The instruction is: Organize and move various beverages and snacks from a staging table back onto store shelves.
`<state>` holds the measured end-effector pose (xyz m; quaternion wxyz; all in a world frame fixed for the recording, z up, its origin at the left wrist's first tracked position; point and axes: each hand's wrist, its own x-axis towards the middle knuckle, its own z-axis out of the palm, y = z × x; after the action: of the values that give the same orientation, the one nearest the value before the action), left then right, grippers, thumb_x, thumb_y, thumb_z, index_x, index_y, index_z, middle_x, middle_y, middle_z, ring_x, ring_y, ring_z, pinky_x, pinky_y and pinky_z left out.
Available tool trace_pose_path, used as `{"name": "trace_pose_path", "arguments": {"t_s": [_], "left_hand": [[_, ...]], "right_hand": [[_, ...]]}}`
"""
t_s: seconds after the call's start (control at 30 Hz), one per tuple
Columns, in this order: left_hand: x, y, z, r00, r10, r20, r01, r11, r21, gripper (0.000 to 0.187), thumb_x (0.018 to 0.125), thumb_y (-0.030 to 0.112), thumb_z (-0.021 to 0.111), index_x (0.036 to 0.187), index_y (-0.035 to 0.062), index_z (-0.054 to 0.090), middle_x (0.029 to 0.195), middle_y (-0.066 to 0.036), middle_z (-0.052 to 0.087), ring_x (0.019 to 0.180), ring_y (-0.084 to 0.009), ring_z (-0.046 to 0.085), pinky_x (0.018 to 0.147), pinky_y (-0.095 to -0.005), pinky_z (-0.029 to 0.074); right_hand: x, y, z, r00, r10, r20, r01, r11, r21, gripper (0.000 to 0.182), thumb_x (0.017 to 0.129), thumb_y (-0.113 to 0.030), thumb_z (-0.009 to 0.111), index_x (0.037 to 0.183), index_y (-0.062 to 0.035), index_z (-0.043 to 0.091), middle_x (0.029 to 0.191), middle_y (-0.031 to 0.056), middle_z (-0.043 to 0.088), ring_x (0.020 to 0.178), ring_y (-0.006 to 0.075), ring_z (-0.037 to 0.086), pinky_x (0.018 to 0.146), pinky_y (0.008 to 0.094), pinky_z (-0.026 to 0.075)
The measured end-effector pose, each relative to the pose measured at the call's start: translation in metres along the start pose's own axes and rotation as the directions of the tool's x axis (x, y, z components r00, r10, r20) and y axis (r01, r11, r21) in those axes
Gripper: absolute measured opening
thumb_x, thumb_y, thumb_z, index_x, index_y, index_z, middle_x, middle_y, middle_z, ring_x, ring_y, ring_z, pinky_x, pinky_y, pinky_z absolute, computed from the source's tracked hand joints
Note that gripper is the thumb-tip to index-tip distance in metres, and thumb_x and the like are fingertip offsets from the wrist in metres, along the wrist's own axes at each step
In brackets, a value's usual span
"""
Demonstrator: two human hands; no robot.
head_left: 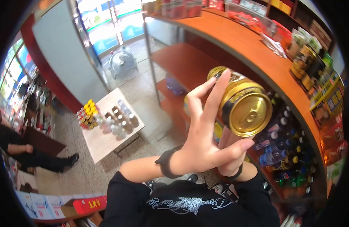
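A gold and black can point(244, 102) is tilted with its top toward the camera, its ring tab lying flat. My left hand point(208, 128) has its fingers on the can's side and its thumb near the lower rim. Behind and below it, my right hand point(230, 145) shows only in part under the can; its fingers are mostly hidden. A black band circles the left wrist. Beyond the hands, a small light table point(95, 146) holds rows of bottles point(123, 121) and yellow-topped and red-topped drinks point(90, 109).
An orange-brown counter point(227, 32) curves along the right, with cans point(303, 60) on it and bottles point(274, 153) on shelves beneath. A fan point(122, 62) stands near the glass doors. At the left is another person point(19, 147). Boxes point(42, 204) lie at lower left.
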<state>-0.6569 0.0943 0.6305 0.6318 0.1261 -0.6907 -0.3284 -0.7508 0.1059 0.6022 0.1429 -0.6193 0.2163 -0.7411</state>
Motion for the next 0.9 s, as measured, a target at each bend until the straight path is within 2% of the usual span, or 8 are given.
{"name": "trace_pose_path", "arguments": {"t_s": [0.13, 0.2, 0.33, 0.4, 0.47, 0.77, 0.87, 0.9], "left_hand": [[-0.035, 0.005, -0.082, 0.994, -0.086, -0.074, 0.098, 0.977, 0.188, 0.084, 0.066, 0.037, 0.065, 0.132, 0.0030, 0.026, 0.127, -0.022, 0.022, 0.118, -0.0336, 0.024, 0.098, -0.0426, 0.022], [-0.051, 0.012, -0.123, 0.952, -0.225, -0.206, 0.231, 0.973, 0.003, 0.083, 0.068, 0.040, 0.063, 0.131, 0.0031, 0.025, 0.129, -0.024, 0.019, 0.121, -0.0353, 0.024, 0.099, -0.0432, 0.022], [-0.094, 0.028, -0.200, 0.913, -0.251, -0.323, 0.275, 0.961, 0.031, 0.086, 0.071, 0.041, 0.061, 0.132, 0.0001, 0.016, 0.134, -0.028, 0.008, 0.125, -0.0359, 0.020, 0.100, -0.0420, 0.021], [-0.116, 0.035, -0.236, 0.872, -0.317, -0.374, 0.358, 0.933, 0.045, 0.098, 0.068, 0.040, 0.063, 0.135, 0.0031, 0.001, 0.131, -0.017, 0.024, 0.123, -0.0260, 0.028, 0.101, -0.0360, 0.022], [-0.131, 0.048, -0.260, 0.822, -0.327, -0.467, 0.392, 0.919, 0.047, 0.084, 0.070, 0.029, 0.061, 0.132, -0.0021, 0.012, 0.135, -0.023, 0.011, 0.126, -0.0304, 0.018, 0.102, -0.0383, 0.017], [-0.178, 0.063, -0.341, 0.659, -0.322, -0.680, 0.519, 0.849, 0.101, 0.078, 0.072, 0.014, 0.058, 0.132, -0.0022, 0.011, 0.130, -0.019, 0.020, 0.125, -0.0284, 0.021, 0.102, -0.0382, 0.019], [-0.181, 0.056, -0.362, 0.617, -0.312, -0.722, 0.533, 0.841, 0.092, 0.076, 0.072, 0.014, 0.058, 0.132, -0.0019, 0.013, 0.129, -0.018, 0.022, 0.124, -0.0273, 0.023, 0.101, -0.0378, 0.021], [-0.182, 0.052, -0.368, 0.604, -0.303, -0.737, 0.553, 0.826, 0.114, 0.075, 0.072, 0.013, 0.057, 0.131, -0.0019, 0.015, 0.129, -0.018, 0.023, 0.123, -0.0268, 0.024, 0.101, -0.0376, 0.022]], "right_hand": [[-0.026, -0.001, 0.090, 0.958, 0.277, 0.077, -0.283, 0.956, 0.081, 0.087, 0.080, -0.040, 0.051, 0.134, -0.0034, -0.007, 0.140, 0.0159, 0.003, 0.129, 0.0275, 0.013, 0.104, 0.0421, 0.012], [-0.037, 0.002, 0.135, 0.938, 0.274, 0.213, -0.309, 0.938, 0.155, 0.087, 0.080, -0.037, 0.052, 0.133, -0.0032, -0.008, 0.140, 0.0168, 0.002, 0.129, 0.0281, 0.013, 0.104, 0.0424, 0.012], [-0.068, 0.002, 0.224, 0.865, 0.428, 0.261, -0.485, 0.846, 0.220, 0.088, 0.079, -0.036, 0.054, 0.133, -0.0032, -0.008, 0.139, 0.0179, 0.001, 0.129, 0.0289, 0.013, 0.104, 0.0405, 0.014], [-0.097, 0.008, 0.256, 0.817, 0.454, 0.356, -0.562, 0.766, 0.313, 0.081, 0.079, -0.022, 0.052, 0.133, -0.0008, -0.005, 0.139, 0.0177, 0.004, 0.129, 0.0287, 0.014, 0.104, 0.0392, 0.014], [-0.108, 0.006, 0.285, 0.762, 0.471, 0.444, -0.606, 0.760, 0.235, 0.081, 0.078, -0.018, 0.053, 0.133, 0.0004, -0.003, 0.139, 0.0175, 0.006, 0.129, 0.0288, 0.014, 0.104, 0.0380, 0.014], [-0.147, 0.012, 0.376, 0.607, 0.526, 0.595, -0.742, 0.644, 0.187, 0.072, 0.078, -0.006, 0.046, 0.135, -0.0008, 0.002, 0.132, 0.0167, 0.021, 0.123, 0.0230, 0.025, 0.101, 0.0331, 0.021], [-0.143, 0.018, 0.396, 0.461, 0.616, 0.639, -0.871, 0.453, 0.190, 0.067, 0.079, -0.004, 0.043, 0.135, -0.0009, 0.006, 0.130, 0.0156, 0.026, 0.117, 0.0211, 0.033, 0.094, 0.0299, 0.031], [-0.147, 0.030, 0.402, 0.534, 0.559, 0.634, -0.787, 0.604, 0.131, 0.064, 0.081, -0.006, 0.042, 0.135, -0.0003, 0.007, 0.129, 0.0155, 0.028, 0.114, 0.0199, 0.035, 0.090, 0.0290, 0.034]]}}
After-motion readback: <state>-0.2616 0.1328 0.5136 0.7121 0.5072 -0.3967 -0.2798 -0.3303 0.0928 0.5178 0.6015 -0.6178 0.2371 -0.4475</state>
